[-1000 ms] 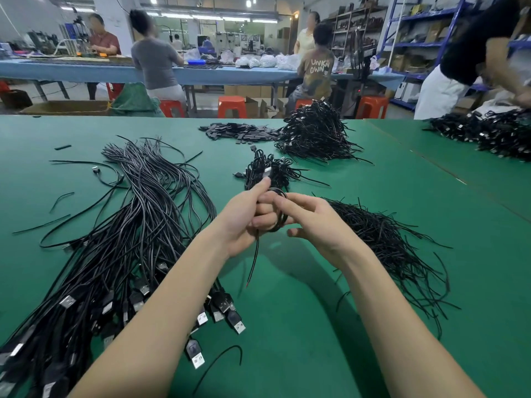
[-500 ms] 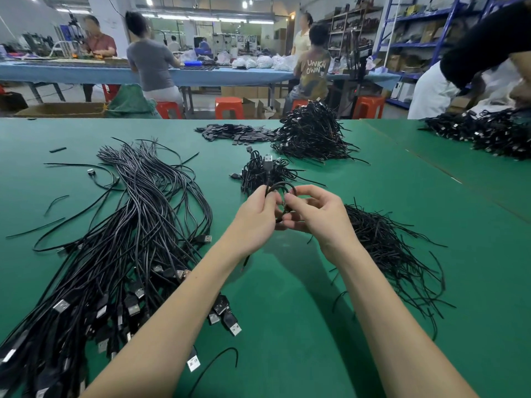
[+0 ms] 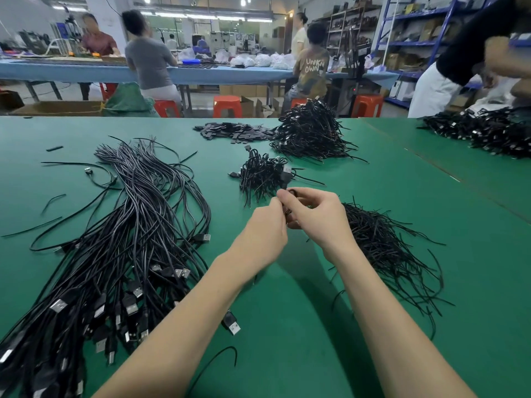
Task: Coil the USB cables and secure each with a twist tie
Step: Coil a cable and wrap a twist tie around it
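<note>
Hands meet above the green table (image 3: 287, 326): left hand (image 3: 263, 234) and right hand (image 3: 316, 216) both pinch a small coiled cable (image 3: 290, 193) between curled fingertips. Loose USB cables (image 3: 120, 239) lie left; twist ties (image 3: 382, 248) right; finished coils (image 3: 263, 173) just beyond.

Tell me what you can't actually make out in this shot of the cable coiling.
1. Head view: the coiled cable is mostly hidden between the left hand and right hand; whether a twist tie is on it cannot be told.
2. The loose USB cables are cut off by the left and bottom edges.
3. The far pile is cut by the right edge.
4. The small flat black pieces are too small to identify.
</note>
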Tool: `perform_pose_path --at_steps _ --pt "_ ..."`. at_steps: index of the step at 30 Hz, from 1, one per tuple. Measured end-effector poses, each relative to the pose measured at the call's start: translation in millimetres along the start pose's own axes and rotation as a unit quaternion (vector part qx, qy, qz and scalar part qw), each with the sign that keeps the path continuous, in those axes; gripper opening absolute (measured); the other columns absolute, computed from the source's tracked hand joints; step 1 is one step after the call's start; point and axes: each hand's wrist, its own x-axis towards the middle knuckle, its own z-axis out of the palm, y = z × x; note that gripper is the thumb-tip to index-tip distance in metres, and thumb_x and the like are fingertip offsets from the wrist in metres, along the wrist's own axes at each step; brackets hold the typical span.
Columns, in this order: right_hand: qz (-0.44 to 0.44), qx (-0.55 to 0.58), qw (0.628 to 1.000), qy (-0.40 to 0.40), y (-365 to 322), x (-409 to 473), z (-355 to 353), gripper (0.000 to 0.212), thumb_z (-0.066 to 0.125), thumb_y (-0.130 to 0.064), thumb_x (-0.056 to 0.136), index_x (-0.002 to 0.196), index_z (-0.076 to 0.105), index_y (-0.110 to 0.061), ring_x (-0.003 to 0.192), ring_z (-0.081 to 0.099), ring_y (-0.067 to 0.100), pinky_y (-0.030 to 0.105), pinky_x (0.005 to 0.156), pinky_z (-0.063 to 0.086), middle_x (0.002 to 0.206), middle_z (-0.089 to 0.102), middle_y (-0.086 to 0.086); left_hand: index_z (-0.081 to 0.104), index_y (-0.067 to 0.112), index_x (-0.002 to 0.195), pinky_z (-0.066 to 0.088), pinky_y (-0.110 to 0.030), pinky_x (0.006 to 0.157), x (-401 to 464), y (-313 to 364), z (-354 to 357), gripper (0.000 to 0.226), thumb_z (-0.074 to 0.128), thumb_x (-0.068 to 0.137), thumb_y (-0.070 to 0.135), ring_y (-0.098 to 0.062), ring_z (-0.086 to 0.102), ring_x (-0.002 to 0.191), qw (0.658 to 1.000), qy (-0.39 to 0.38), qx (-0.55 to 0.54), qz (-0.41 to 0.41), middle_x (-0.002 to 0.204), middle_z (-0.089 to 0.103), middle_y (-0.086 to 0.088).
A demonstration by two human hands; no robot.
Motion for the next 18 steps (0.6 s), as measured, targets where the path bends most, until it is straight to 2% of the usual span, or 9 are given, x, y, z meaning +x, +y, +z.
perform_pose_path --at_steps 2,5,9,11,13,14,15,17,18 --pt "-0.006 -0.016 1.0 0.007 0.7 0.6 -2.6 0.015 0.079 -0.026 0.087 0.081 0.079 -0.012 0.05 0.064 0.009 0.029 0.062 0.058 0.066 0.072 0.0 0.048 0.001 0.112 0.046 -0.042 0.073 -1.3 -0.1 1.1 0.019 0.034 0.104 0.011 -0.04 0.061 0.088 1.0 -0.015 -0.004 0.014 0.102 0.065 -0.024" --pt "0.005 -0.023 1.0 0.001 2.2 4.2 -7.3 0.021 0.077 -0.023 0.088 0.077 0.076 -0.005 0.05 0.06 0.011 0.033 0.066 0.056 0.062 0.068 0.002 0.045 0.004 0.11 0.046 -0.042 0.073 -3.1 -0.6 1.6 0.015 0.034 0.105 0.012 -0.038 0.06 0.086 0.998 -0.032 -0.032 0.033 0.1 0.065 -0.022" --pt "0.011 -0.021 1.0 -0.007 7.1 8.5 -13.5 0.022 0.074 -0.018 0.09 0.075 0.073 -0.002 0.054 0.057 0.013 0.037 0.07 0.05 0.063 0.067 0.007 0.035 0.013 0.11 0.039 -0.037 0.064 -6.2 2.3 7.7 0.009 0.034 0.107 0.021 -0.022 0.054 0.067 0.986 0.002 -0.165 0.014 0.084 0.061 -0.009" --pt "0.009 -0.011 1.0 -0.018 7.3 8.6 -15.4 0.023 0.072 -0.017 0.093 0.079 0.071 0.001 0.054 0.06 0.013 0.03 0.066 0.053 0.064 0.068 0.006 0.032 0.016 0.103 0.041 -0.039 0.063 -5.4 0.9 11.4 0.006 0.035 0.106 0.021 -0.02 0.052 0.062 0.984 0.025 -0.178 0.01 0.077 0.059 -0.006" --pt "0.022 0.014 0.999 -0.043 5.3 9.0 -20.5 0.021 0.067 -0.021 0.098 0.089 0.072 -0.003 0.056 0.066 0.013 0.024 0.06 0.055 0.074 0.072 0.005 0.032 0.02 0.096 0.042 -0.038 0.064 -2.6 -3.2 12.7 0.011 0.036 0.106 0.02 -0.01 0.053 0.062 0.975 0.036 -0.22 -0.007 0.077 0.056 -0.002" --pt "0.021 -0.016 0.998 -0.049 5.5 10.0 -25.6 0.019 0.064 -0.025 0.1 0.095 0.073 -0.009 0.059 0.068 0.013 0.024 0.059 0.055 0.082 0.073 0.002 0.032 0.023 0.093 0.042 -0.034 0.063 -0.9 -5.4 11.1 0.015 0.036 0.107 0.02 -0.004 0.052 0.062 0.965 0.037 -0.26 -0.026 0.079 0.055 -0.001" --pt "0.001 -0.104 0.993 -0.046 7.0 12.1 -32.7 0.015 0.062 -0.027 0.1 0.099 0.073 -0.017 0.062 0.068 0.011 0.025 0.06 0.055 0.087 0.073 -0.004 0.032 0.024 0.09 0.041 -0.028 0.062 1.5 -8.1 8.9 0.018 0.036 0.107 0.02 0.0 0.05 0.06 0.953 0.036 -0.298 -0.046 0.081 0.054 -0.001" --pt "-0.05 -0.359 0.931 -0.051 11.7 13.2 -46.9 0.013 0.063 -0.027 0.095 0.094 0.074 -0.033 0.069 0.062 0.005 0.024 0.065 0.048 0.083 0.068 -0.015 0.032 0.021 0.09 0.038 -0.018 0.054 4.3 -12.8 3.6 0.018 0.036 0.108 0.018 0.001 0.046 0.054 0.929 0.04 -0.359 -0.079 0.081 0.052 -0.001" --pt "-0.04 -0.44 0.895 -0.058 14.4 11.9 -50.5 0.011 0.066 -0.031 0.092 0.09 0.075 -0.037 0.073 0.062 0.006 0.024 0.067 0.045 0.081 0.066 -0.017 0.033 0.02 0.091 0.037 -0.015 0.05 5.1 -14.5 1.8 0.018 0.036 0.108 0.018 0.0 0.045 0.053 0.92 0.045 -0.38 -0.087 0.08 0.051 -0.001"
